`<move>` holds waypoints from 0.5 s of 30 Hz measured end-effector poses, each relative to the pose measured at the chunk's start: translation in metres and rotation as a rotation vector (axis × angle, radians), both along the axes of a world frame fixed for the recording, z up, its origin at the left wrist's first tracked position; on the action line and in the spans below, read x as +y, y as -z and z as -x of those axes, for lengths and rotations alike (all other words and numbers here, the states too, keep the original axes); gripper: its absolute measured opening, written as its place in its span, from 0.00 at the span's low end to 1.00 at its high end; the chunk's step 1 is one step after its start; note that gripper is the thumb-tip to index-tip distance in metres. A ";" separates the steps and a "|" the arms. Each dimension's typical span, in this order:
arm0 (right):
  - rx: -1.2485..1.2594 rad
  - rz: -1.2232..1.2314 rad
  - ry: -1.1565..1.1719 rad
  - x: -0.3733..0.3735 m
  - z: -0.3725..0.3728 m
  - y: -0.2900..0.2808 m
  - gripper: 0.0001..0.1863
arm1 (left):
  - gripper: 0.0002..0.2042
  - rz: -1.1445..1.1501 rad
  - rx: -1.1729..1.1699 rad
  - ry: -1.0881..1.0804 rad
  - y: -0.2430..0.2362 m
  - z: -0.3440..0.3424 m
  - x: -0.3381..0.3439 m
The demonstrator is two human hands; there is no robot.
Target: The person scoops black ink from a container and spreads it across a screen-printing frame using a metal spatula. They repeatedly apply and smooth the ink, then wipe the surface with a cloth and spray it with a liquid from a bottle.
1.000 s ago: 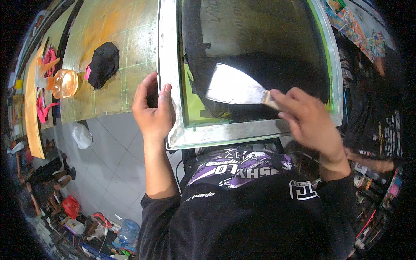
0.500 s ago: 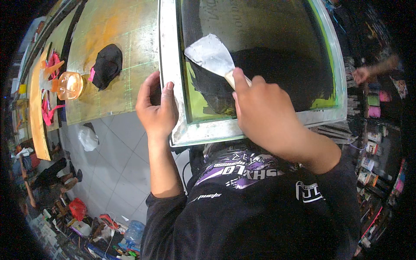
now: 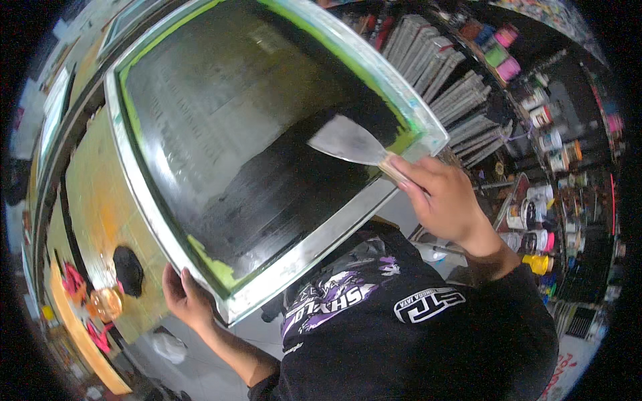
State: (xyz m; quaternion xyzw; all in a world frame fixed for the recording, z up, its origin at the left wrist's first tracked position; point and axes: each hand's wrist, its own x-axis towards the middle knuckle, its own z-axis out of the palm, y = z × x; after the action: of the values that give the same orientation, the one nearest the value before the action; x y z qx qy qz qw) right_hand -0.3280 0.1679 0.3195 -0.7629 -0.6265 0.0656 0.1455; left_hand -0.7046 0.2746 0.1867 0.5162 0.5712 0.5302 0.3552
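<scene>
1. Scraper [image 3: 358,147], just right of the picture's centre: a flared, pale metal blade, angled toward the upper left, above the black coating [image 3: 281,187]. Whether its edge touches cannot be told.

2. Right hand [image 3: 441,197], right of centre: the grip is closed around the scraper's light-coloured handle [image 3: 396,172]. The tool is presumably light and its blade stiff with slight spring; the handle offers the surest hold, the blade being possibly slick.

3. Screen [image 3: 311,240], lying diagonally across the centre and upper left: a silvery rim around a dark, green-edged mesh [image 3: 194,113]. Probably rigid and awkward through breadth rather than weight; the mesh is likely the fragile part, so the rim is the place to hold.

4. Left hand [image 3: 190,301], lower left: beside the screen's near left corner, thumb at the outer edge. Whether the grip is clenched there or merely braces cannot be told.

5. Bench [image 3: 100,174], left: yellowish, bearing a black cloth-like lump [image 3: 128,271] and, just below it, an orange bottle [image 3: 107,304].

6. Jars [image 3: 528,210], right margin, in several colours.
</scene>
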 end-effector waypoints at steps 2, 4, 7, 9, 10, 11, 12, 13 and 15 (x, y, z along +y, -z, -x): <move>0.002 -0.038 0.082 -0.024 -0.013 0.002 0.18 | 0.16 0.081 0.141 -0.009 -0.010 -0.004 0.004; 0.009 -0.003 0.165 -0.041 -0.023 0.002 0.18 | 0.16 0.133 0.246 -0.048 -0.013 -0.005 0.001; -0.056 -0.001 0.198 -0.050 -0.038 0.005 0.18 | 0.16 0.173 0.386 -0.074 -0.021 -0.013 0.002; -0.050 0.020 0.204 -0.052 -0.044 0.004 0.17 | 0.17 0.198 0.406 -0.101 -0.022 -0.020 0.001; -0.050 0.030 0.205 -0.051 -0.047 0.003 0.17 | 0.17 0.210 0.413 -0.116 -0.022 -0.022 0.002; -0.044 0.059 0.203 -0.050 -0.049 0.004 0.17 | 0.17 0.180 0.511 -0.132 -0.020 -0.023 0.002; -0.040 0.082 0.198 -0.049 -0.053 0.007 0.18 | 0.17 0.145 0.606 -0.154 -0.016 -0.024 0.001; -0.036 0.105 0.191 -0.047 -0.056 0.010 0.18 | 0.18 0.110 0.701 -0.175 -0.014 -0.026 0.001; -0.024 0.077 0.157 -0.041 -0.062 0.014 0.18 | 0.18 0.065 0.722 -0.185 -0.011 -0.028 -0.001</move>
State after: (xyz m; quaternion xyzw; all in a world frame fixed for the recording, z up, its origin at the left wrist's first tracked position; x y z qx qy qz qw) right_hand -0.2656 0.1270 0.3056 -0.8154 -0.5636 0.0688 0.1132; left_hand -0.6761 0.2737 0.1981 0.6046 0.7205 0.3252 0.0976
